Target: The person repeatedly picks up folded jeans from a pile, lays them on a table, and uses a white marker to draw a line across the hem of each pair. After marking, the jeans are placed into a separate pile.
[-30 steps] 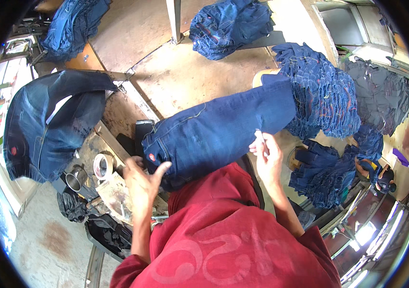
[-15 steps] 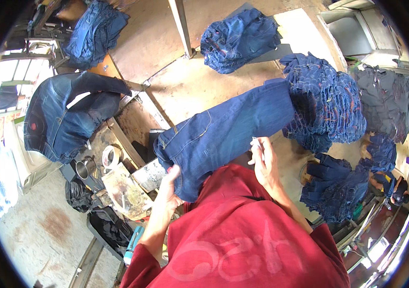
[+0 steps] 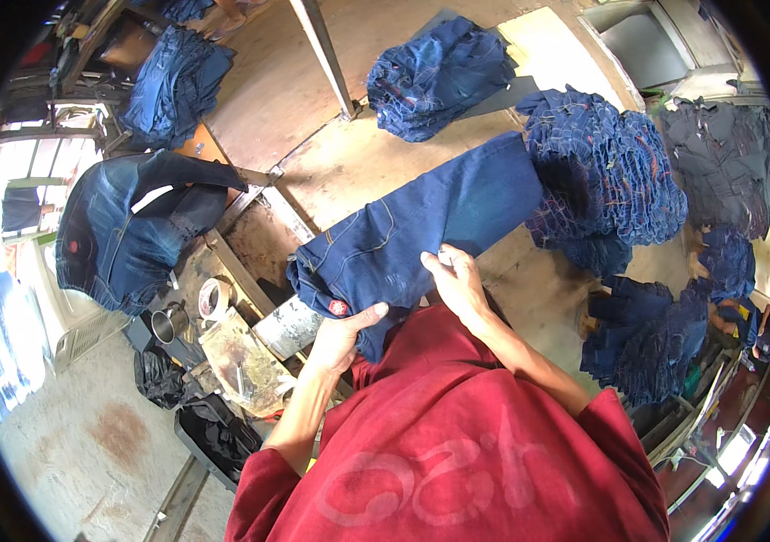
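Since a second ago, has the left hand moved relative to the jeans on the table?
Yes. The left hand was open and clear of the jeans, beside their waistband end; it has closed in toward the table and now grips that end.

You have a denim stack (image 3: 443, 77) at the table's far edge, a bigger folded pile (image 3: 615, 176) at its right edge, and a tape roll (image 3: 213, 298) on the left.
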`<state>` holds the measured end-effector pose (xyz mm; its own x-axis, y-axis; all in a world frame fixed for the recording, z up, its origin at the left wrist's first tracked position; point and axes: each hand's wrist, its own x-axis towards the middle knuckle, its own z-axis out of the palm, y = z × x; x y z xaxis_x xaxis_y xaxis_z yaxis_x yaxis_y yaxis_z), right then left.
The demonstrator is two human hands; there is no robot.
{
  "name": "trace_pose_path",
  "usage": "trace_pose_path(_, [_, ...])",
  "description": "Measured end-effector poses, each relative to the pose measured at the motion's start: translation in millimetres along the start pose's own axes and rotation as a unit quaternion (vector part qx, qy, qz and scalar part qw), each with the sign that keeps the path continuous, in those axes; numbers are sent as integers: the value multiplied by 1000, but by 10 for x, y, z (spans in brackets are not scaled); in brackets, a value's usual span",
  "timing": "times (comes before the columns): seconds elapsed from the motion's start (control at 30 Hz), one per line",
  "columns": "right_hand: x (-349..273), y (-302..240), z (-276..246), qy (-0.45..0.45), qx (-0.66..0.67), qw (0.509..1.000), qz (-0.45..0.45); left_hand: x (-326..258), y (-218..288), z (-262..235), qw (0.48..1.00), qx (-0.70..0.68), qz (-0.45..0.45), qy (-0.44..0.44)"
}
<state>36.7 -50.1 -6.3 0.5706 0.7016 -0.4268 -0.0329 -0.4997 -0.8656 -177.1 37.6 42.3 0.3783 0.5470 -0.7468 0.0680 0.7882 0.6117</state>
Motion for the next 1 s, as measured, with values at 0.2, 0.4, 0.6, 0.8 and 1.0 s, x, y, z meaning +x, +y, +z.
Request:
trace_pose_path(0.2, [-124, 1, -65, -22, 4, 1000, 7, 35, -86, 81, 964, -226, -129, -59])
trace_pose_path(0.4, [-196, -61, -151, -37, -32, 998, 24, -73, -59, 71, 930, -229, -267, -108])
trace_pose_path(0.6, [-293, -143, -113, -43, 44, 997, 35, -83, -80, -23, 969, -107, -194, -108])
trace_pose_path(0.8, [-256, -134, -153, -71, 70, 994, 48, 5, -229, -95, 977, -126, -119, -124])
trace_pose_path(1.0, [-290, -211, -164, -74, 89, 990, 76, -54, -169, -95, 967, -167, -137, -133])
